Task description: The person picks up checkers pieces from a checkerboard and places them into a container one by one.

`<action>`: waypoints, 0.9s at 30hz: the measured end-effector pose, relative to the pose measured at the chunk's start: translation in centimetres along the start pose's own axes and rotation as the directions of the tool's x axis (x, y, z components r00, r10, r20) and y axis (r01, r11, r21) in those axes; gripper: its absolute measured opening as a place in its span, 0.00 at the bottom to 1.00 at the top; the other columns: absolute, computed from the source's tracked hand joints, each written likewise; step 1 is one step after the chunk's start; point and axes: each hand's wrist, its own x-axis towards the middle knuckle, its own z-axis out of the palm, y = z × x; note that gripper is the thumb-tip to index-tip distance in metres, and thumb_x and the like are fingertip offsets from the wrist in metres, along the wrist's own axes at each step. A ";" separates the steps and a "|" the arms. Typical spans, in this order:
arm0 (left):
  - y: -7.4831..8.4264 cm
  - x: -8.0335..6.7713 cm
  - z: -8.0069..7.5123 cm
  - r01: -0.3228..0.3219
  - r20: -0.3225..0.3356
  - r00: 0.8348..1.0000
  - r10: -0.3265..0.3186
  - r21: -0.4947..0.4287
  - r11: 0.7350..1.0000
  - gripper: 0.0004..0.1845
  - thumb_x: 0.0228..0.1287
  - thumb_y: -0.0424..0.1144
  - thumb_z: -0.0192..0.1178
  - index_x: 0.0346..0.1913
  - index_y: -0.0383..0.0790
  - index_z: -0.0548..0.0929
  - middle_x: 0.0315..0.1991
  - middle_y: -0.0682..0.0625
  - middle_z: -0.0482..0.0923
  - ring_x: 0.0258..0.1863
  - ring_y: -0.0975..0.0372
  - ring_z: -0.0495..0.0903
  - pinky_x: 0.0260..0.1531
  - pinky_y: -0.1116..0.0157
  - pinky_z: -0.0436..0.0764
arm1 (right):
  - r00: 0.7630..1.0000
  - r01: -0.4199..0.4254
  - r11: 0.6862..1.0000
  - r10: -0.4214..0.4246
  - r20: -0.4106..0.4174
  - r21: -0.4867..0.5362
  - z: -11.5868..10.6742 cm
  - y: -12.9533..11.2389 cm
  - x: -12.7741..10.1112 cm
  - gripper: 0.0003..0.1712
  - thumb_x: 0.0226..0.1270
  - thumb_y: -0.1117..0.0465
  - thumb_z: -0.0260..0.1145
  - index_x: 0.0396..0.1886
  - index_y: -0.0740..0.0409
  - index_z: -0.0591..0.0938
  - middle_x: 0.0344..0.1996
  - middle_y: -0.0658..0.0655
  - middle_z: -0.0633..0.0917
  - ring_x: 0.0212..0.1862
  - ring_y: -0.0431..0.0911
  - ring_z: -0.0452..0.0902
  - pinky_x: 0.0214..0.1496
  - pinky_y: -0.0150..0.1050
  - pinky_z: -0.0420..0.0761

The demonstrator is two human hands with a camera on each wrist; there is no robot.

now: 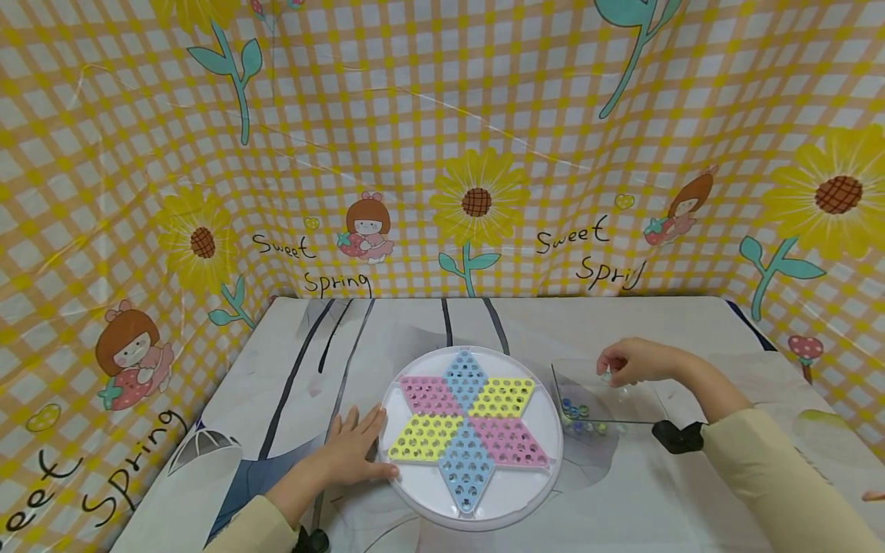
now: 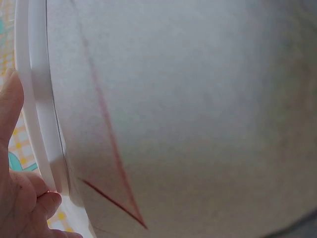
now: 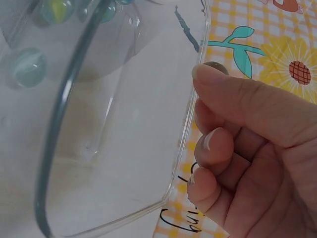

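A round white Chinese checkers board (image 1: pixel 515 491) lies on the table, its six-pointed star divided into pink, yellow and blue areas full of holes. Against its left rim rests my left hand (image 1: pixel 349 455), fingers spread and thumb at the near edge; the left wrist view shows the fingertips at the board's side wall. My right hand (image 1: pixel 639 362) is over the clear box (image 1: pixel 608 422) right of the board. Between thumb and fingers it pinches a glass marble (image 3: pixel 216 66), mostly hidden by the thumb. Several blue, green and yellow marbles (image 1: pixel 574 412) lie in the box's left part.
The table (image 1: pixel 622 499) has a white cover with dark printed lines. Yellow checked cloth (image 1: pixel 415 115) with sunflowers hangs behind it and at both sides. Black wrist straps (image 1: pixel 679 436) sit at the sleeve cuffs.
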 end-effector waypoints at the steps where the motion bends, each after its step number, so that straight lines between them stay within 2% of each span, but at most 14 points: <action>1: 0.0 0.0 0.0 -0.001 0.000 1.000 0.001 0.000 1.000 0.54 0.49 0.66 0.58 0.70 0.35 0.52 0.72 0.42 0.47 0.67 0.35 0.41 0.63 0.39 0.39 | 1.000 -0.003 1.000 0.003 0.002 0.001 0.0 0.1 -0.1 0.09 0.54 0.68 0.63 0.36 0.66 0.77 0.18 0.48 0.69 0.21 0.38 0.65 0.22 0.31 0.68; 12: 0.0 0.0 0.0 0.004 -0.001 1.000 -0.004 -0.016 1.000 0.54 0.49 0.66 0.59 0.70 0.35 0.52 0.72 0.41 0.47 0.68 0.35 0.40 0.63 0.39 0.38 | 0.997 -0.071 0.997 0.070 0.015 0.029 0.2 0.6 -0.4 0.09 0.56 0.68 0.63 0.37 0.66 0.77 0.19 0.49 0.69 0.21 0.39 0.64 0.23 0.32 0.68; 27: -0.3 0.1 0.2 0.001 0.001 1.000 -0.001 -0.002 1.000 0.54 0.49 0.66 0.58 0.70 0.35 0.51 0.72 0.41 0.47 0.67 0.35 0.41 0.63 0.39 0.38 | 0.997 -0.073 0.996 0.074 -0.015 0.051 0.1 0.1 -0.7 0.10 0.56 0.70 0.62 0.39 0.68 0.76 0.19 0.49 0.69 0.21 0.39 0.64 0.23 0.31 0.67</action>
